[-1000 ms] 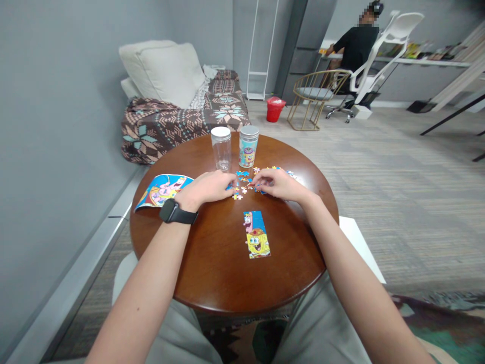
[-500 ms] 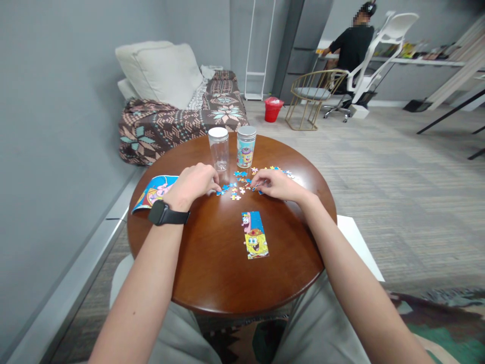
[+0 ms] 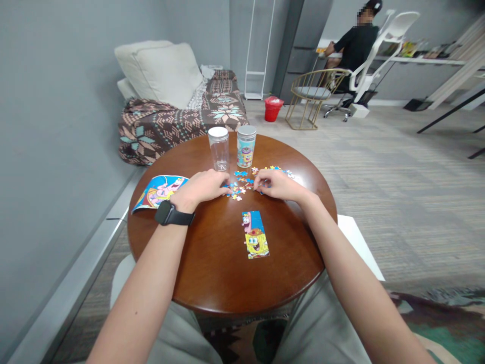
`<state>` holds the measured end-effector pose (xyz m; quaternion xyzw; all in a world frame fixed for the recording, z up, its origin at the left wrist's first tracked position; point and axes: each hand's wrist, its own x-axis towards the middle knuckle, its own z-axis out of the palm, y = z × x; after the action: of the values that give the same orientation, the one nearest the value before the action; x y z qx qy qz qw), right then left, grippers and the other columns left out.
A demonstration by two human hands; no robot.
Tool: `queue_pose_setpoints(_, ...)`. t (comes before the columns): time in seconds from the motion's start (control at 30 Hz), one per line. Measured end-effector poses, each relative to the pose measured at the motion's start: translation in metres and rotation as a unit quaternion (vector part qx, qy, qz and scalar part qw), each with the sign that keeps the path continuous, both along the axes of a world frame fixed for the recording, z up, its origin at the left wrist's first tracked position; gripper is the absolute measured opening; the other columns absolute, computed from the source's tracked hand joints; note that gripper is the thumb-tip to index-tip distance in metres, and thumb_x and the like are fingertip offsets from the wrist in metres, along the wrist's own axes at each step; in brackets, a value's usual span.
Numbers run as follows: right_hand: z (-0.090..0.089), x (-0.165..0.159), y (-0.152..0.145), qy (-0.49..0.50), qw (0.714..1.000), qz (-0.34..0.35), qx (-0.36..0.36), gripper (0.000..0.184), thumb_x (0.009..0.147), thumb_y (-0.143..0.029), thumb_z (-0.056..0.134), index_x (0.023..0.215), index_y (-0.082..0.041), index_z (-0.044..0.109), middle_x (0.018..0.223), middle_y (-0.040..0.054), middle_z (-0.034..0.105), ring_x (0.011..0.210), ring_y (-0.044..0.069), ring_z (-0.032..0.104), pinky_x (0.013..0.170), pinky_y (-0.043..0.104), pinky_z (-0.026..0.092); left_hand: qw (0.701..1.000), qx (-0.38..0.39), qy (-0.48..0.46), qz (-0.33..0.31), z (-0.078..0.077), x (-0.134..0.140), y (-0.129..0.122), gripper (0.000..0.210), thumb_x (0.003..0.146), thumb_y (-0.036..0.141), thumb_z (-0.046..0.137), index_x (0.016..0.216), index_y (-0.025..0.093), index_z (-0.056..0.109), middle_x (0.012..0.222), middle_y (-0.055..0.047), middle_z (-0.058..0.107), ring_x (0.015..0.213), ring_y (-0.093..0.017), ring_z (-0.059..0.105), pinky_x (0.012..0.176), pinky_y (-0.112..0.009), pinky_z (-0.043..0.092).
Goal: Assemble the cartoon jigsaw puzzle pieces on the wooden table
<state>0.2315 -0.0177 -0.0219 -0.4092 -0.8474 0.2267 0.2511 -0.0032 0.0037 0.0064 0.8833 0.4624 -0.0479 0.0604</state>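
Note:
Loose jigsaw puzzle pieces lie in a heap on the round brown table. My left hand, a black watch on its wrist, rests at the heap's left side. Its fingers are loosely bent and apart, with the tips against the pieces. On the heap's right side, my right hand has its fingers curled inward and down among the pieces; what lies between the tips is hidden. Nearer to me is a joined puzzle section showing a yellow and a pink cartoon figure.
Behind the pieces stand a clear jar with a white lid and a cartoon-printed jar. A curled picture sheet lies at the left. Beyond the table are a couch, a red bin and a seated person.
My left hand has slid to the right, pushing the loose pieces on its side closer together. My right hand has shifted very slightly, with its fingers more curled.

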Motion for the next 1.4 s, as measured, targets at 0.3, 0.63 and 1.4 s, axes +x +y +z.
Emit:
queue_pose_setpoints(0.3,0.0020,-0.0026,-0.0011,0.016,0.999,-0.019,-0.046,0.012,0.073,-0.012,0.056,0.080,-0.015,0.065,0.076,0.0023,0.067,0.067,0.011,0.059,0.063,0.022,0.045,1.000,-0.012,0.012,0.011,-0.0036,-0.0003,0.0020,0.036,0.086,0.051,0.039,0.099,0.026,0.060,0.096,-0.006,0.069,0.083,-0.022,0.064,0.070,-0.030,0.045)
queue_pose_setpoints(0.63,0.0032,-0.0015,-0.0034,0.013,0.998,-0.029,-0.060,0.013,0.073,-0.011,0.053,0.078,-0.014,0.065,0.077,0.0036,0.069,0.069,0.013,0.062,0.068,0.024,0.047,1.000,-0.011,-0.003,0.015,0.0016,-0.0024,0.0002,0.038,0.084,0.056,0.040,0.096,0.025,0.060,0.089,-0.004,0.069,0.077,-0.020,0.063,0.067,-0.028,0.042)
queue_pose_setpoints(1.4,0.0016,-0.0004,-0.0022,0.000,1.000,-0.003,-0.015,0.010,0.070,-0.009,0.053,0.076,-0.014,0.060,0.074,0.0022,0.061,0.065,0.011,0.053,0.063,0.022,0.041,1.000,-0.002,0.030,0.001,0.0057,0.0025,-0.0042,0.038,0.088,0.035,0.025,0.093,0.021,0.060,0.095,-0.008,0.068,0.080,-0.022,0.064,0.063,-0.029,0.042)
